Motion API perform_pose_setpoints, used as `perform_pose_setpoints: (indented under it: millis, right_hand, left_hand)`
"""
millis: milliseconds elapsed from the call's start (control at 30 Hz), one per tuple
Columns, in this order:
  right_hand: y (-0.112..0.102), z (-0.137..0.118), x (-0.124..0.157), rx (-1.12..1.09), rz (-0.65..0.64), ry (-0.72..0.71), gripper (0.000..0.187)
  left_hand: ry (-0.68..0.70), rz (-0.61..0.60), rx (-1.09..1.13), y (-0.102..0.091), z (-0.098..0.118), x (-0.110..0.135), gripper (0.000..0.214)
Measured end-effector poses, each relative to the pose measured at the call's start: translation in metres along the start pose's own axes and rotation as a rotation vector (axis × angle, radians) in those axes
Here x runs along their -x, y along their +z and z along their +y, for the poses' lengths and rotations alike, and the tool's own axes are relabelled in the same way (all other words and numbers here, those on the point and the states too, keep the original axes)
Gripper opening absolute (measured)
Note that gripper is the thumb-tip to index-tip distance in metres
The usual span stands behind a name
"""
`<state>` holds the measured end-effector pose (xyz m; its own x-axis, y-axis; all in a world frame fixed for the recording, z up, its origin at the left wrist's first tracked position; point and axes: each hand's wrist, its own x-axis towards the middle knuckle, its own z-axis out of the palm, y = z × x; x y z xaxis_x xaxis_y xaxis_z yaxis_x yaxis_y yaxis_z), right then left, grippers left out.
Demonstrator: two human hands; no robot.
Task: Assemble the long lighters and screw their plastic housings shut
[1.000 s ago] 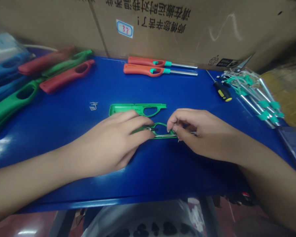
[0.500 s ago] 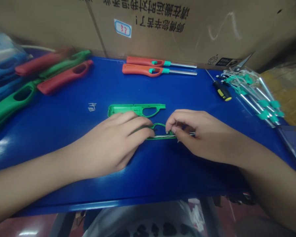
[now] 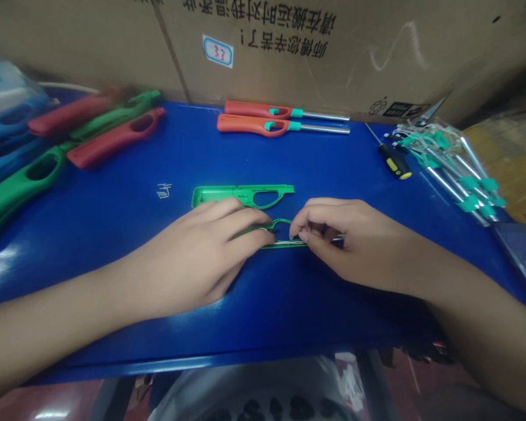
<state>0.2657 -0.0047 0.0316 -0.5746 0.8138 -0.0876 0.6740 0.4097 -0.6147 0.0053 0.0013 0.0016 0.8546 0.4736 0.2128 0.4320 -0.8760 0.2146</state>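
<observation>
A green lighter half-shell (image 3: 284, 245) lies on the blue table, with thin white wire (image 3: 291, 241) running along its inside. My left hand (image 3: 214, 251) is closed over its left part, fingers curled round and covering most of it. At the right end, my right hand (image 3: 359, 242) pinches thumb and forefinger together at the wire; the exact grip point is hidden. A short bit of metal tube (image 3: 339, 238) shows under those fingers. Just behind my left fingers rests the matching green half-shell (image 3: 219, 193), inner side up, touching neither fingertip.
Small screws (image 3: 163, 190) lie left of centre. Two orange lighters (image 3: 252, 124) sit by the cardboard box (image 3: 272, 70). A screwdriver (image 3: 394, 162) and several metal tubes with teal parts (image 3: 467, 184) are at right. Red, blue and green shells (image 3: 114, 137) are heaped at left.
My right fingertips have shifted slightly left along the half-shell, remaining pinched. The left hand stays in place.
</observation>
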Motion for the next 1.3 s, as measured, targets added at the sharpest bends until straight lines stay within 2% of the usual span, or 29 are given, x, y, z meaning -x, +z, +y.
perform_pose_setpoints:
  millis: [567, 833, 1033, 1300]
  right_hand:
    - [0.003, 0.0035, -0.0021, 0.077, -0.028, -0.072, 0.015]
    - [0.0035, -0.0001, -0.005, 0.137, -0.017, -0.061, 0.017]
    - [0.0012, 0.006, -0.0064, 0.086, -0.029, -0.103, 0.016]
    - [0.0009, 0.005, -0.0057, 0.111, -0.036, -0.088, 0.014]
  left_hand:
    - [0.114, 0.037, -0.035, -0.0031, -0.0029, 0.0022, 0.039]
    - [0.101, 0.028, -0.043, -0.0026, -0.0023, 0.0038, 0.04]
    - [0.11, 0.091, -0.032, -0.0007, -0.0028, 0.0052, 0.037]
    - [0.099, 0.118, 0.009, 0.0008, -0.0028, 0.0049, 0.036]
